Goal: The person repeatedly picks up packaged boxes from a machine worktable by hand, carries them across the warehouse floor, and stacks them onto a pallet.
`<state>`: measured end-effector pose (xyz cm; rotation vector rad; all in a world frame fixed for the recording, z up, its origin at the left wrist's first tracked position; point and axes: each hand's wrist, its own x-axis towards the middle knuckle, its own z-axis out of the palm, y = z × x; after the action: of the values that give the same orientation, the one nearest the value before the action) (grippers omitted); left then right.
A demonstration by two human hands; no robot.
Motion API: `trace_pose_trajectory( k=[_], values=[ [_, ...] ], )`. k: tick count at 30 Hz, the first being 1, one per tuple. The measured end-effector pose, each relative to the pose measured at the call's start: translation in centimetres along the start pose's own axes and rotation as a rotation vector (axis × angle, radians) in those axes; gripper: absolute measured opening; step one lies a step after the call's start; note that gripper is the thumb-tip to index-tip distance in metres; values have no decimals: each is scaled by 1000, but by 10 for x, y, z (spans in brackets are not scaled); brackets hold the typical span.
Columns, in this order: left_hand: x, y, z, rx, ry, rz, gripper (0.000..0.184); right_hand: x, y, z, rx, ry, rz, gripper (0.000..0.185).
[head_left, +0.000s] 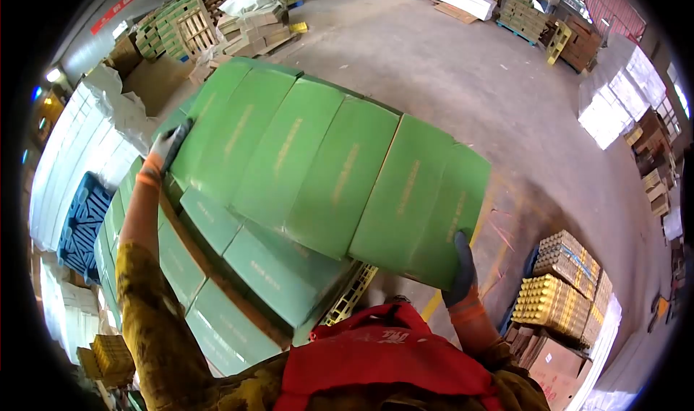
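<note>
The print on the green boxes (325, 165) between the fingers of the left hand (170, 147) and right hand (461, 270) is too small to read — their undersides are hidden. Nearer the body than the left fingers, they cover part of the lower boxes (278, 266). The red apron (390, 367), below both hands' fingers, is cut off by the bottom edge.

The left hand (170, 145) and right hand (463, 270), both gloved, grip opposite ends of a row of green cartons (311, 169) above stacked green cartons (253, 266).
</note>
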<state>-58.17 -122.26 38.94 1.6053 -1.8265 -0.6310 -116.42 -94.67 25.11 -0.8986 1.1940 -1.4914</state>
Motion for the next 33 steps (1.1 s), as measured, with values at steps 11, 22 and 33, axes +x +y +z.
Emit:
trace_pose_trajectory(
  k=[11,22,33],
  values=[
    [323,-54,60,305,-42,-60,46,180,-19,24,8,-232,377,61],
    [345,-71,134,110,-78,-278,52,287,-18,-53,6,-646,906,50],
    [337,-98,122,128,186,-385,43,355,-29,-67,-310,-902,579,42]
  ],
)
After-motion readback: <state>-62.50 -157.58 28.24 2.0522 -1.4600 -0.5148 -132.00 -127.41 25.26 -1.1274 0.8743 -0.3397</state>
